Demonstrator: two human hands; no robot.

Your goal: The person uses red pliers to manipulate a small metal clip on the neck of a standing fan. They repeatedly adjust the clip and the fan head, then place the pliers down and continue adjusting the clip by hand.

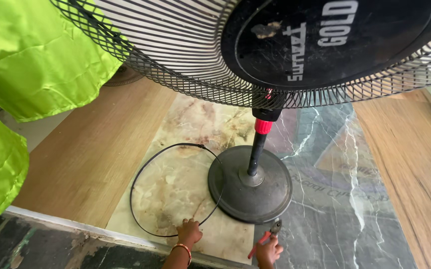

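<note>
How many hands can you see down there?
2: the left hand touches the thin black ring on the marble floor; the right hand holds red-handled pliers by the fan base.

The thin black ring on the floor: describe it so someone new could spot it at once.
Start at the fan's round dark base on the marbled floor. Left of it lies the thin black ring, its right side passing under the base's edge. The left hand touches its near edge; unlike the red-handled pliers in the right hand, it is a bare hoop.

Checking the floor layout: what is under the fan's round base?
The round base stands on marbled floor tiles. The thin black ring runs to its left edge; whether it passes underneath is hidden. Left hand touches the ring.
</note>
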